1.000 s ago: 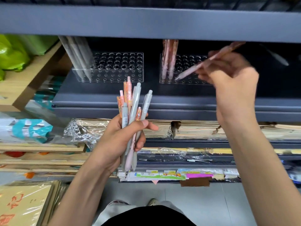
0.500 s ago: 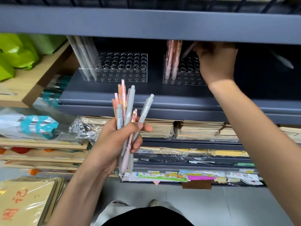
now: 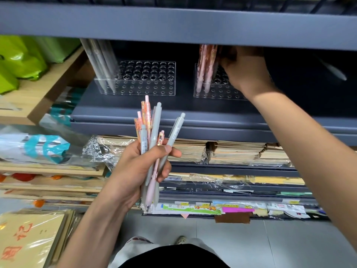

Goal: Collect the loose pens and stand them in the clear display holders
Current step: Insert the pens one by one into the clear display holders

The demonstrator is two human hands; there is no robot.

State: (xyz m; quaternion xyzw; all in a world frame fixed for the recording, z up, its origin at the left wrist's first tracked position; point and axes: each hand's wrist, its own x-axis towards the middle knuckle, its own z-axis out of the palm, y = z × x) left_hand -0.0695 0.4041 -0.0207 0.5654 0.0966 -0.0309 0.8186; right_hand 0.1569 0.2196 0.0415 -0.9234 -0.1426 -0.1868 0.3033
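Right hand (image 3: 245, 68) has been moved onto the right holder (image 3: 218, 92) beside the standing pink pens (image 3: 205, 70); its grip cannot be told. Remaining pens (image 3: 152, 132) are clutched in the left hand (image 3: 139, 171), near, awaiting placing.

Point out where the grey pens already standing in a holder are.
Head view, upper left: the grey pens stand at the left end of the left clear holder.

Green bags (image 3: 21, 59) top left. Wrapped notebook stacks (image 3: 235, 151) on lower shelf. Teal-print plastic bag (image 3: 46, 147) left. Yellow paper packs (image 3: 29, 240) bottom left. Price labels (image 3: 204, 206) along the bottom edge.
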